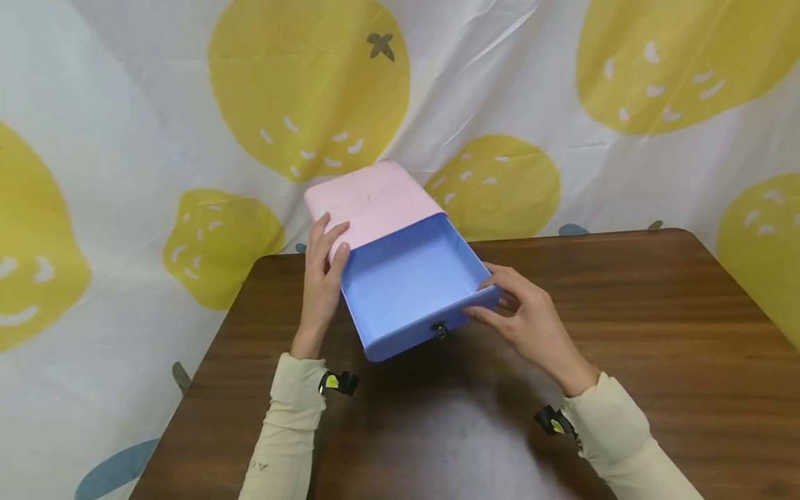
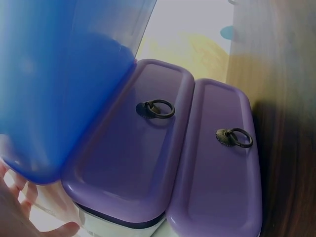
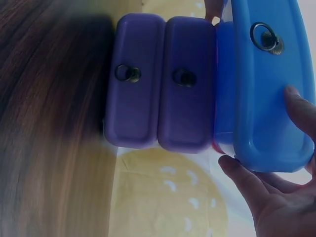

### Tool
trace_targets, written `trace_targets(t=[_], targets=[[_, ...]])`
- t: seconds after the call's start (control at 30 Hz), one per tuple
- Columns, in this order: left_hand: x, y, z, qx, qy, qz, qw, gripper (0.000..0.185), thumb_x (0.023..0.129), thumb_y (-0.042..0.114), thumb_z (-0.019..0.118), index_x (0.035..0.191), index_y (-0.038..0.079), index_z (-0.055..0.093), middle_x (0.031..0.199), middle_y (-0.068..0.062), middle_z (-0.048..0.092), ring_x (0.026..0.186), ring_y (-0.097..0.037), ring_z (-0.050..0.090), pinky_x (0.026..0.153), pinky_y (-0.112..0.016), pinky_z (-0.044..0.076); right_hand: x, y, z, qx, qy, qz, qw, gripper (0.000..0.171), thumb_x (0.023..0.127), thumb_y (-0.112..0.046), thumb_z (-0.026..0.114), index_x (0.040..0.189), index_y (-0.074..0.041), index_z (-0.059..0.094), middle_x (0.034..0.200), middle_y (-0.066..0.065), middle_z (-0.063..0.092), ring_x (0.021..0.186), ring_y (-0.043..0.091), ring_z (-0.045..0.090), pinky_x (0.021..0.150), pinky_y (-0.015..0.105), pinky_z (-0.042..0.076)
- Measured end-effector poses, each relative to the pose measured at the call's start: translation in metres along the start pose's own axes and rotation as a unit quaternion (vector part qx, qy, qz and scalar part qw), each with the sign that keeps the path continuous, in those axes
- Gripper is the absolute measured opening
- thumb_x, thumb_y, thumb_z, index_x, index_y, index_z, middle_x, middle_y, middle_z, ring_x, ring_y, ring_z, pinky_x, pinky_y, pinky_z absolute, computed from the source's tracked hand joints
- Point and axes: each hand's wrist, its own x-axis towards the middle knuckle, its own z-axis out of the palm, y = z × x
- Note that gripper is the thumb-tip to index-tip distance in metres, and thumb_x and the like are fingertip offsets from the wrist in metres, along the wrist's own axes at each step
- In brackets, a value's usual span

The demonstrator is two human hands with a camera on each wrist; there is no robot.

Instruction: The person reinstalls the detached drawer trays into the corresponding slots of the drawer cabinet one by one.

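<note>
A small storage cabinet with a pink top (image 1: 375, 198) stands near the back of the table. Its top blue drawer (image 1: 409, 274) is pulled well out, with nothing visible inside. My left hand (image 1: 321, 278) rests against the cabinet's left side, fingers extended onto the edge of the pink top. At the drawer's right front corner, my right hand (image 1: 531, 323) grips the front panel, thumb on its face and fingers behind it. A ring pull (image 3: 264, 37) hangs from the blue front. Below, two purple drawers (image 2: 128, 158) are closed, each with its own ring pull (image 2: 160, 108).
The cabinet stands on a dark brown wooden table (image 1: 625, 333). Behind it hangs a white cloth (image 1: 469, 69) printed with yellow fruit. A dark wrist strap (image 1: 337, 382) shows at each cuff.
</note>
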Motion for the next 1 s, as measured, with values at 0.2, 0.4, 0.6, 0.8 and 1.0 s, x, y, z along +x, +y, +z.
trace_targets(t=[0.2,0.4,0.6,0.8,1.0], targets=[[0.005,0.003,0.002,0.006,0.005,0.01,0.9999,0.039,0.106,0.024,0.054,0.143,0.015,0.063,0.171,-0.001,0.031,0.165,-0.021,0.011,0.132,-0.057,0.008,0.008,0.0,0.001,-0.014,0.014,0.007,1.0,0.029,0.083,-0.008,0.087,0.103,-0.008,0.066,0.144,0.015,0.065,0.123,0.031,0.067,0.094,0.037,0.06],[0.005,0.002,0.002,0.011,0.005,0.012,0.9999,0.039,0.105,0.024,0.055,0.143,0.015,0.063,0.171,-0.002,0.032,0.164,-0.021,0.012,0.132,-0.056,0.008,0.013,0.002,0.004,-0.039,0.021,0.01,0.999,0.03,0.086,-0.012,0.085,0.11,-0.01,0.067,0.141,0.012,0.067,0.114,0.024,0.068,0.09,0.035,0.061],[0.006,0.002,0.001,0.01,0.004,0.012,0.9999,0.039,0.105,0.023,0.054,0.143,0.013,0.063,0.171,-0.003,0.032,0.165,-0.024,0.011,0.132,-0.056,0.008,0.022,0.003,0.009,-0.039,0.025,0.007,0.999,0.042,0.089,-0.016,0.083,0.127,-0.014,0.066,0.142,0.01,0.065,0.11,0.023,0.068,0.09,0.037,0.059],[0.006,0.003,0.002,0.007,0.0,0.014,0.9999,0.039,0.106,0.023,0.054,0.143,0.013,0.062,0.171,-0.003,0.031,0.165,-0.024,0.011,0.132,-0.055,0.009,0.033,0.002,0.015,0.0,0.022,0.022,1.0,0.066,0.09,-0.012,0.081,0.148,-0.008,0.05,0.143,0.019,0.062,0.125,0.033,0.066,0.102,0.051,0.055],[0.004,0.005,0.003,0.006,-0.005,0.015,0.9999,0.039,0.106,0.021,0.054,0.143,0.013,0.062,0.172,-0.004,0.031,0.165,-0.024,0.01,0.132,-0.056,0.008,0.043,0.004,0.019,0.034,0.011,0.067,0.997,0.07,0.094,-0.016,0.078,0.153,-0.004,0.042,0.145,0.022,0.059,0.127,0.032,0.064,0.102,0.042,0.056]])
